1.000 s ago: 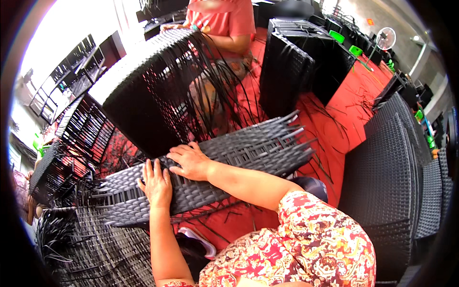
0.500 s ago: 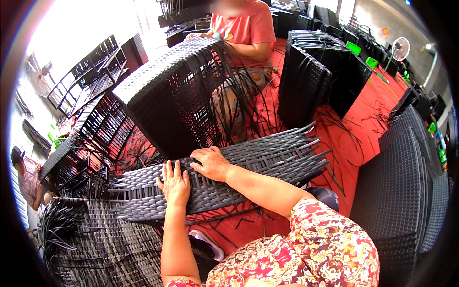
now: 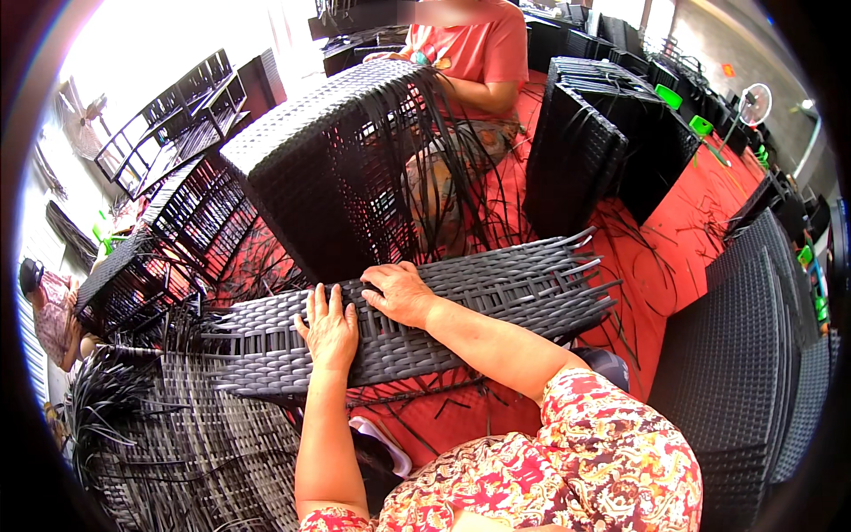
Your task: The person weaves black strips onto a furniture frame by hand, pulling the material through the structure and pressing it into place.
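Observation:
Across the middle lies a long, dark grey woven wicker panel, with loose strand ends at its right and left ends. My left hand rests flat on it, fingers stretched toward the far edge. Just to the right, my right hand lies near the far edge with bent, parted fingers touching the weave. Whether a strand is under its fingertips is hidden. A band of wider gaps runs along the panel.
Beyond it stands a large black woven piece with hanging strands, a person in a pink shirt behind. Woven panels lean at the right. A grey woven sheet lies at the lower left. Loose strands litter the red floor.
The view has shifted slightly, so the background sits a little farther right. Both hands stay on the panel in nearly the same places.

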`<state>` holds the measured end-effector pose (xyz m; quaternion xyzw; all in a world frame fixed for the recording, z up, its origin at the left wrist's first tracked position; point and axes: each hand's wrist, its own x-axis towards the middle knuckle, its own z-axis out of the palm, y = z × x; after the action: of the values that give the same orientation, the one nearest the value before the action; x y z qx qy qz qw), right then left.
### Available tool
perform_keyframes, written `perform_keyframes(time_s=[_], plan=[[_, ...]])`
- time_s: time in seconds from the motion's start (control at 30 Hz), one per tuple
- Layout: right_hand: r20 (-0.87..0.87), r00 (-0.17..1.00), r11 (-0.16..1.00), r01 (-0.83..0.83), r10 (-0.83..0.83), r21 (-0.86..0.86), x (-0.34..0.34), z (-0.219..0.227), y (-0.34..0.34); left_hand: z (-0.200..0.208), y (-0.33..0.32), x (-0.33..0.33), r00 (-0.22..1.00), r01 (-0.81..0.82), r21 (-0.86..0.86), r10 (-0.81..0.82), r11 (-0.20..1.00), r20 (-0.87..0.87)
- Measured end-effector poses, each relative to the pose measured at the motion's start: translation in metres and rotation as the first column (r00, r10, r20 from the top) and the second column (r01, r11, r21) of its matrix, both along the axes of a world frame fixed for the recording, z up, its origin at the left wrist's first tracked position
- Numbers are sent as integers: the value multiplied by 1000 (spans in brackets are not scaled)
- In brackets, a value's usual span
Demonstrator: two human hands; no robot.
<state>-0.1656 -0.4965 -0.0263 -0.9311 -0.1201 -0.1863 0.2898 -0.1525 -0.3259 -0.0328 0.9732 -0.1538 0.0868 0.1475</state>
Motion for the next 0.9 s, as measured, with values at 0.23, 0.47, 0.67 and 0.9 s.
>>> perform_keyframes(time_s=[0.23,0.47,0.67,0.9], plan=[[3,1000,1000,-2,2,-2,2,-4,-1,6,-1,-2,1000,7,-4,-7,1000,-3],[-19,1000,1000,0,0,-2,1,-1,1,3,0,-2,1000,8,-12,-8,1000,8],[-16,1000,1000,5,-5,-15,1,-2,0,4,0,-2,1000,11,-8,-11,1000,6],[-16,1000,1000,0,0,-14,1,-2,0,3,-1,-1,1000,6,-1,-6,1000,15]])
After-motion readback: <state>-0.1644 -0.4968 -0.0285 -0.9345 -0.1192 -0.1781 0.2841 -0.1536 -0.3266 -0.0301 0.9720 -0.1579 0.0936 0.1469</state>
